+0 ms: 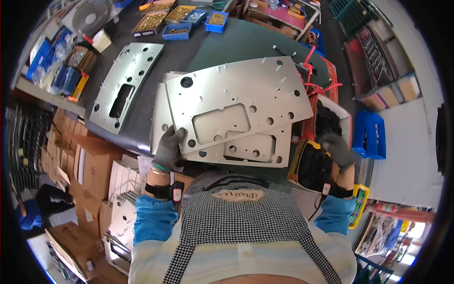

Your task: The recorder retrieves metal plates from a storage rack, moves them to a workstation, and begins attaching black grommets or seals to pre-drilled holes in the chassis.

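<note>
A silvery metal panel [222, 99] with round holes, small upright studs and a rectangular cutout lies tilted across other panels on the dark table. My left hand [168, 146], in a grey glove, grips its lower left corner, thumb on top. Beneath it another metal panel [281, 142] sticks out along the near side. My right hand [339, 150], also gloved, is above a yellow-edged box [295, 165] of black parts. Its fingers are curled together, and whatever they may hold is too blurred to make out. Behind it, a red-and-white box [347, 118] holds more black parts.
A separate metal panel [135, 71] lies at the left of the table [184, 52]. Blue bins [177, 32] of small hardware stand at the back. Red cable ties [309, 71] poke up at the right, near a blue crate [369, 135]. Cardboard boxes [97, 170] fill the left side.
</note>
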`<state>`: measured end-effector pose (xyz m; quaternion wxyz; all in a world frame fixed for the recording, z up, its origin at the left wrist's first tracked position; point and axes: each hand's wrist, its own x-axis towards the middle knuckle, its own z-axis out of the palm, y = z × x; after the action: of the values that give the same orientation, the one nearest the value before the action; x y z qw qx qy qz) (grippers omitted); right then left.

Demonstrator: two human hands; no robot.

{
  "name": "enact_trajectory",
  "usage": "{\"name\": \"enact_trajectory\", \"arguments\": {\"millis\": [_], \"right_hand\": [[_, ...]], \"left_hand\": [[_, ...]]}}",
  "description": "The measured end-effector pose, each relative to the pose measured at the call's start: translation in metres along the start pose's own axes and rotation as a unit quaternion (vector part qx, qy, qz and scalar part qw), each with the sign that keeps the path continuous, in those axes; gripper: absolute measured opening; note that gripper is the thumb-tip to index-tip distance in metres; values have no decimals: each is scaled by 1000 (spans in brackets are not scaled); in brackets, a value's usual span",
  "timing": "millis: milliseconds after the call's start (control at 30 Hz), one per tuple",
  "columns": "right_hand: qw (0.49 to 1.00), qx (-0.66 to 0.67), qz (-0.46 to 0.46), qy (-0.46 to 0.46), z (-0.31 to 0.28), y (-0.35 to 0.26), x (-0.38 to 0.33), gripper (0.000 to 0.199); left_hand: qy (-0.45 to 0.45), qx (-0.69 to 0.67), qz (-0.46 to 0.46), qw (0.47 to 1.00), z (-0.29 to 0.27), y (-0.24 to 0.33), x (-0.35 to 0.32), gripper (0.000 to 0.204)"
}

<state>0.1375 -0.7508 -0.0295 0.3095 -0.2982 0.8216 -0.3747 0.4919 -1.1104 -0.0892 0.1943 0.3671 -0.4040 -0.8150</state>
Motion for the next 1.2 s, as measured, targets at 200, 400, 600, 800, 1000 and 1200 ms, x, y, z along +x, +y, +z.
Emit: {"name": "enact_trajectory", "arguments": {"millis": [200,400,600,800,1000,1200], "right_hand": [[983,19,-182,-28,89,-81,146,17],[876,-263,-370,166,115,-61,156,14],[946,-32,-324,7,146,-129,122,14],[858,-83,-492,-124,293,-154,90,16],[868,-237,-431,-74,324,-144,82,13],[815,-345,-461,-69,328,-152,77,16]], "left_hand": [[-31,-9,5,999,-18,-10,2,38],[-6,-16,14,1000,-15,-11,-4,40],[5,49,21,999,-2,10,-21,41],[-37,-156,10,987,-17,-18,1,40],[2,-137,25,990,-22,-25,7,37],[68,12,76,995,-9,-14,-6,46]]}}
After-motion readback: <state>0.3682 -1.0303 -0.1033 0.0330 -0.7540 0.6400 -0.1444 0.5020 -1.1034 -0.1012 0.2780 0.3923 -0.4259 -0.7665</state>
